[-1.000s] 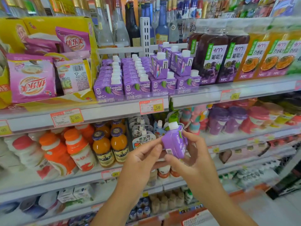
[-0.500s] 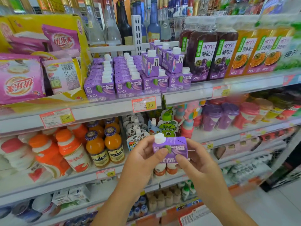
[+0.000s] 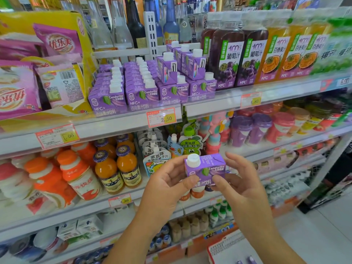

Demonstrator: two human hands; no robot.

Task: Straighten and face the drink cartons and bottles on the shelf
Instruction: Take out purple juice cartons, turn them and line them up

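One carton (image 3: pixel 205 171): purple, cap up, label toward camera, held in air, lower than shelf (image 3: pixel 219 108).
left hand (image 3: pixel 165 184): grip pinches carton's left end, thumb on front.
right hand (image 3: pixel 241 181): grip pinches its right end, thumb on front.
rows (image 3: pixel 123 92): same cartons on this shelf, some stacked and turned.

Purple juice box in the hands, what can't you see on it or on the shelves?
Head view only.
- purple carton: back and lower print hidden by the left hand and right hand.
- leftmost price tag: first digit blurred.
- glass bottles: tops cut off by the upper edge.
- small bottles on the bottom shelf: too blurry to read.
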